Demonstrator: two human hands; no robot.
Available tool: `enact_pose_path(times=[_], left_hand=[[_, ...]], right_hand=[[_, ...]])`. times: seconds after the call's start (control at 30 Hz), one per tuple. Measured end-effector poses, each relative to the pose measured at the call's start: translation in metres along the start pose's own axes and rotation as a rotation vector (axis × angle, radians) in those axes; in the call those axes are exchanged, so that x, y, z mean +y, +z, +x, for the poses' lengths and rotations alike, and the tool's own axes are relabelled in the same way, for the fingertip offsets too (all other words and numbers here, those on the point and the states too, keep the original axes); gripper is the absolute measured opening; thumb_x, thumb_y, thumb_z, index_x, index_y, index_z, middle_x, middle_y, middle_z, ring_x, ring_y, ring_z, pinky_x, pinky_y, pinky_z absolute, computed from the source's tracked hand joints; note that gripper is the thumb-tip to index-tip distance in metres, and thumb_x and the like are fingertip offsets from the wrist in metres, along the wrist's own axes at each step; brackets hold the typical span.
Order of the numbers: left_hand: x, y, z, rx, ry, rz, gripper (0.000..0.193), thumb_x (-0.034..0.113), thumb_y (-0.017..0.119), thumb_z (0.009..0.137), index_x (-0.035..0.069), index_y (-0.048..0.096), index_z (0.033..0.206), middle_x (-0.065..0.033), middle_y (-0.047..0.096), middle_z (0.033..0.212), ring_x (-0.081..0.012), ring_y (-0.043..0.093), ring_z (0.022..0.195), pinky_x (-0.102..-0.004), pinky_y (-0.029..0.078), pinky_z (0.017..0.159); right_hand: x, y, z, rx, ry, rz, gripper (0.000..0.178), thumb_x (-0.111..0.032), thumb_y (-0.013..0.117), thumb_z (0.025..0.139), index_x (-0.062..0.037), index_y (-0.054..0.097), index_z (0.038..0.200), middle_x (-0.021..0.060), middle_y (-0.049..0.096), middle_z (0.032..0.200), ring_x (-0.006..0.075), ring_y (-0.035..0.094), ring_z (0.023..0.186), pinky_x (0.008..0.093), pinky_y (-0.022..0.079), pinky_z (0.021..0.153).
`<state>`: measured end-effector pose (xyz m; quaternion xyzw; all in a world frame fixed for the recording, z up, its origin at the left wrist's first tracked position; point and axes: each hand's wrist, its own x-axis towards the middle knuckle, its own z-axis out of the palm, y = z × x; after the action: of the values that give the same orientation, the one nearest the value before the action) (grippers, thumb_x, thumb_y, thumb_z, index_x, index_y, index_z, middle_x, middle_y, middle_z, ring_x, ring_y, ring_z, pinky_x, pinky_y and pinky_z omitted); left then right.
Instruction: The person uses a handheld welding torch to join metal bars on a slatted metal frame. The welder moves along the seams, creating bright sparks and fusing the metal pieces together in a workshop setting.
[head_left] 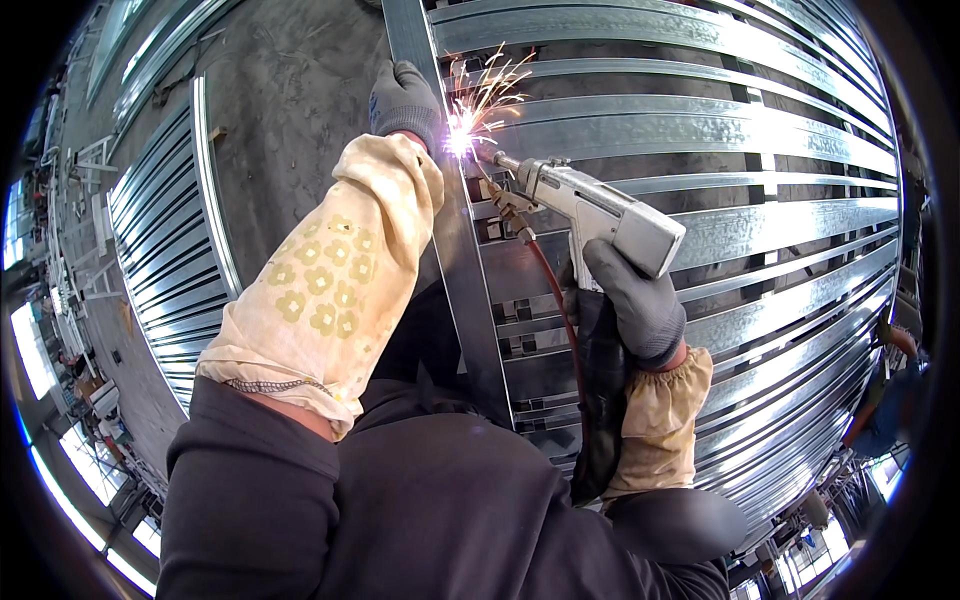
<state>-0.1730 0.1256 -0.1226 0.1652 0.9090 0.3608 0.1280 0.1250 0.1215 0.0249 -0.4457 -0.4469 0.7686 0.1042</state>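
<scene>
My right hand (640, 305), in a grey glove, is closed round the handle of a white-and-silver welding gun (605, 215). The gun's nozzle points left at the inner side of a long galvanized steel rail (467, 285), where a bright violet-white spot (460, 143) throws orange sparks upward. A thin red hose (552, 272) and a thick black sleeve (598, 395) hang from the gun. Just left of the sparks, my gloved left hand (405, 103) grips the rail's outer edge; its fingertips are partly hidden. Steel slats (690, 125) run off to the right from the rail.
Another slatted metal panel (170, 235) lies on the grey floor (290, 90) at left. More long metal profiles (160, 65) are at the upper left. At the far right edge stands a partly visible person (885, 400). Windows and workshop clutter line the rim.
</scene>
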Motion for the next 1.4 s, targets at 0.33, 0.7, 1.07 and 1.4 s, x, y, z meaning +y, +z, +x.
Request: enact_pose_path(times=[0.33, 0.7, 1.07, 1.4], left_hand=[[-0.003, 0.002, 0.003, 0.002, 0.036, 0.006, 0.051, 0.035, 0.039, 0.098, -0.004, 0.058, 0.125, -0.0284, 0.060, 0.122, -0.0433, 0.056, 0.117, -0.0443, 0.044, 0.101], [-0.008, 0.005, 0.007, 0.006, 0.067, -0.002, 0.051, 0.035, 0.038, 0.098, -0.004, 0.058, 0.124, -0.0289, 0.061, 0.119, -0.0443, 0.057, 0.113, -0.0452, 0.044, 0.099], [-0.011, 0.011, 0.007, 0.108, 0.102, -0.004, 0.044, 0.034, 0.039, 0.098, -0.001, 0.062, 0.109, -0.0265, 0.065, 0.104, -0.0439, 0.061, 0.100, -0.0465, 0.047, 0.088], [-0.020, 0.015, 0.012, 0.123, 0.140, -0.005, 0.042, 0.033, 0.040, 0.097, -0.001, 0.064, 0.101, -0.0256, 0.066, 0.095, -0.0461, 0.061, 0.092, -0.0474, 0.047, 0.081]], right_hand=[[0.004, 0.002, 0.001, 0.012, 0.013, 0.038, 0.025, -0.017, 0.059, 0.096, 0.0039, 0.061, 0.109, 0.0076, 0.066, 0.081, 0.0137, 0.064, 0.066, 0.0259, 0.053, 0.058], [0.010, -0.002, -0.001, -0.003, -0.035, 0.046, 0.024, -0.016, 0.059, 0.096, 0.0041, 0.060, 0.109, 0.0094, 0.067, 0.083, 0.0147, 0.064, 0.063, 0.0268, 0.053, 0.056], [0.020, -0.007, -0.004, -0.008, -0.024, -0.002, 0.024, -0.017, 0.059, 0.097, 0.0035, 0.061, 0.109, 0.0089, 0.067, 0.084, 0.0142, 0.065, 0.066, 0.0271, 0.053, 0.058], [0.007, -0.001, -0.008, 0.018, -0.008, -0.048, 0.023, -0.016, 0.059, 0.097, 0.0034, 0.062, 0.110, 0.0067, 0.068, 0.090, 0.0119, 0.065, 0.079, 0.0258, 0.052, 0.069]])
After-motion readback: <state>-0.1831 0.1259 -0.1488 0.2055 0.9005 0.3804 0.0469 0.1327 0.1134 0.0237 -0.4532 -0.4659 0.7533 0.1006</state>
